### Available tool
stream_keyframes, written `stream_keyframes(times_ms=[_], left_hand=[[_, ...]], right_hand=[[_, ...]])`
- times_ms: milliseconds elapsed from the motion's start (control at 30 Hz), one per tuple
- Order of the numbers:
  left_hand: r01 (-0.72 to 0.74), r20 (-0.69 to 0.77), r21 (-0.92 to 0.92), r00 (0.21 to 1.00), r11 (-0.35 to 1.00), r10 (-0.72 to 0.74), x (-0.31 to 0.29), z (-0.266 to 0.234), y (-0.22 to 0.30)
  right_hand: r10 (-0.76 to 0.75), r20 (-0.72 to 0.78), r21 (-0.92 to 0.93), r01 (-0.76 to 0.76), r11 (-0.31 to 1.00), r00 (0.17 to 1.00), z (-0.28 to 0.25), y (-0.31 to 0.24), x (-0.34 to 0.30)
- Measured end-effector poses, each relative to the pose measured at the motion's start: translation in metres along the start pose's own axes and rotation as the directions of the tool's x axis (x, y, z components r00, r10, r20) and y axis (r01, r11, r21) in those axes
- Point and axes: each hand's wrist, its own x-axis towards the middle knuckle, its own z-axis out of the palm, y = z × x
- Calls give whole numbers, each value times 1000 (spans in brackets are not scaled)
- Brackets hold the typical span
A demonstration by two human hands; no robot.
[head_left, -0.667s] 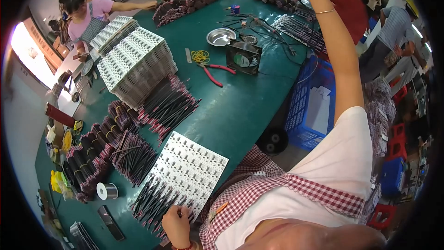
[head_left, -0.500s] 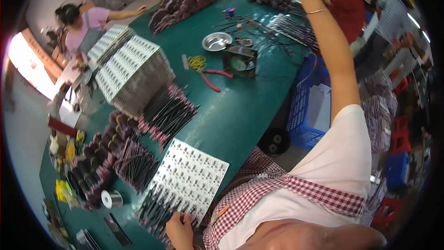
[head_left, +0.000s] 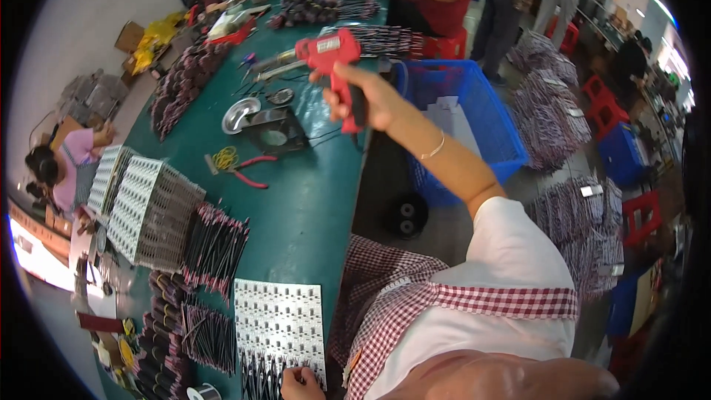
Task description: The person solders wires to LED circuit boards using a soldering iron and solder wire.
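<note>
Right hand (head_left: 368,98), upper centre of the frame, arm stretched out from the lower right: fingers curled tight around the grip of a red pistol-shaped tool (head_left: 332,63), likely a glue or solder gun. Tool body sits above the fist, held in the air over the far edge of the green table (head_left: 311,207), just left of a blue crate (head_left: 474,126).

Left hand (head_left: 300,384), bottom centre of the frame: fingers bent down onto the near edge of a white circuit panel (head_left: 279,320); whether it pinches something, I cannot tell, as it is partly cut off by the frame edge. Bundles of thin black wires (head_left: 215,246) lie just left of the panel and above it.

Mid-table, below the tool: black square fan (head_left: 272,130), round metal dish (head_left: 241,114), red-handled pliers (head_left: 244,170) beside a yellow coil. Stack of white panels (head_left: 152,211) at left of the table.

Other people sit at the far end and at the left side of the table.
</note>
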Motion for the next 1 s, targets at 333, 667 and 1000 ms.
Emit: stream_keyframes(times_ms=[333, 667, 1000], left_hand=[[632, -27, -453, 696, 629, -718, 42, -96, 85], [588, -257, -438, 642, 679, -722, 35, -74, 72], [467, -351, -655, 508, 594, -786, 45, -61, 73]], right_hand=[[57, -63, 214, -42, 976, 996, 12, 97, -150], [224, 37, -66, -221, 973, 974, 75, 126, -173], [399, 69, -220, -376, 900, 914, 90, 157, -194]])
